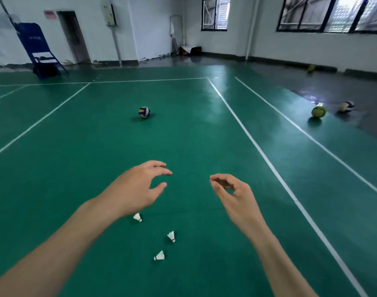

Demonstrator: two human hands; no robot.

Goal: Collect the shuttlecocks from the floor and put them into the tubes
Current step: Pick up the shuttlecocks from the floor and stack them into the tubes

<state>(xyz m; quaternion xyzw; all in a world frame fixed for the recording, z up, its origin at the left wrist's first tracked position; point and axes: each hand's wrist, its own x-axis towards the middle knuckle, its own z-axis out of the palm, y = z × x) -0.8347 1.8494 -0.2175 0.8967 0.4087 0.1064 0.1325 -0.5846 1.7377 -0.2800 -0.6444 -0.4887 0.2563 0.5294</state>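
while both hands hover empty over the green court floor point(97, 146), three shuttlecocks lie on it below them.

head view: left hand point(138, 189) raised with fingers spread and loosely curved, holding nothing; right hand point(234, 196) beside it, apart, fingers loosely curled with thumb near fingertips, nothing in it. landmark is the left hand: first shuttlecock point(137, 217) just under its wrist edge, partly cut off by it; second shuttlecock point(171, 236) nearer the camera and to the right of that; third shuttlecock point(159, 256) nearer still, on its side. blue-yellow volleyball point(144, 112) well beyond the left hand, green ball point(318, 111) and another volleyball point(346, 106) far right past the white lines, blue chair point(41, 52) far left by the wall. tubes cannot be seen.
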